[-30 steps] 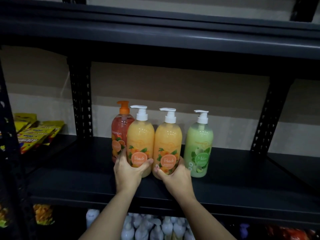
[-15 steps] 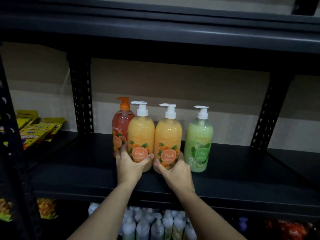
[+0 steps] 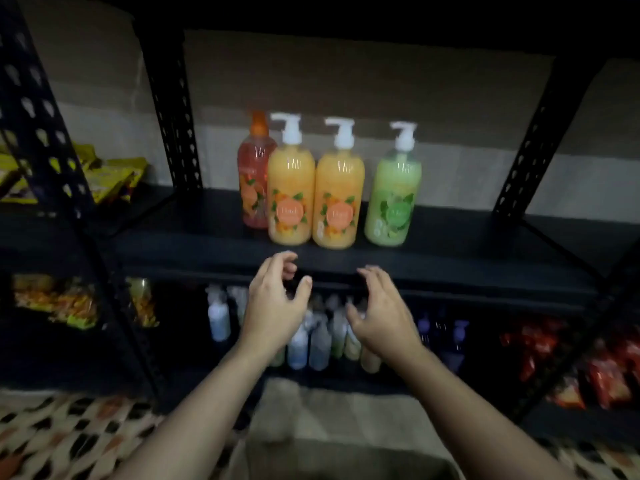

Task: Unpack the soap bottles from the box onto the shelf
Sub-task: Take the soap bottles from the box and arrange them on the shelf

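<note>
Box [image 3: 346,427] at 6 o'clock, blurred, on patterned floor [image 3: 69,438]. Left hand [image 3: 273,306] and right hand [image 3: 381,313] in air before shelf edge [image 3: 450,268], fingers apart and curled, holding nothing. Free gap between fingertips and bottles. At 12 o'clock on black shelf: two peach bottles [image 3: 313,199] touching each other, red bottle [image 3: 254,178] behind at 11, green bottle [image 3: 393,195] just beside at 1. Shelf bare toward 2 o'clock. Wall behind.

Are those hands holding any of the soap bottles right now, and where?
Nothing is held. The left hand and right hand are open and empty, in front of the shelf edge, apart from the two peach soap bottles.
</note>
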Demonstrator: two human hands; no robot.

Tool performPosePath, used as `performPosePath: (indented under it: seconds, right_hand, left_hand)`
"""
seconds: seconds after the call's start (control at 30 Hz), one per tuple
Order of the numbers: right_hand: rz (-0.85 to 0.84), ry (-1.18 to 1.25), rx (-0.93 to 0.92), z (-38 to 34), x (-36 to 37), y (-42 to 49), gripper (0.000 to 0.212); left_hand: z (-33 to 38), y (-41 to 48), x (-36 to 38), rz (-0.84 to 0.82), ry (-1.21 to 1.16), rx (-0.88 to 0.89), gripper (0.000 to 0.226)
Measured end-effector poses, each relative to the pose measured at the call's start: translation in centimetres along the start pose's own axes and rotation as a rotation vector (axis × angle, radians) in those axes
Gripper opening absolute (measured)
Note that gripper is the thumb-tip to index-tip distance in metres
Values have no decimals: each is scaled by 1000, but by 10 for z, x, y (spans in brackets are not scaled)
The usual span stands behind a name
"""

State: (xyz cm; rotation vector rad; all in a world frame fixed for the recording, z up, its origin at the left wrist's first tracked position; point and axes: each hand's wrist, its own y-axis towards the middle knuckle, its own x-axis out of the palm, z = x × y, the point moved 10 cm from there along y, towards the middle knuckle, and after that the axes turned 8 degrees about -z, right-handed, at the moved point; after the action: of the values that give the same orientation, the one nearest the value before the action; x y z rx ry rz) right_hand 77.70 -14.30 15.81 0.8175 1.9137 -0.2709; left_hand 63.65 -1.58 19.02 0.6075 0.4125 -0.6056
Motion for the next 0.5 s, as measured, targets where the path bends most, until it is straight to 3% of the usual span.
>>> performPosePath:
  seconds: [0.17, 0.33, 0.5]
  right_hand:
    - [-188, 156, 217, 49, 50, -81, 43]
    - [-444, 197, 396, 101, 138, -161, 40]
    - [-588, 253, 590, 132, 224, -228, 54]
  left_hand:
    - [-42, -101, 59, -277, 97, -89, 22]
    - [-144, -206, 105, -480, 190, -493, 19]
    - [-223, -301, 136, -803, 375, -801, 47]
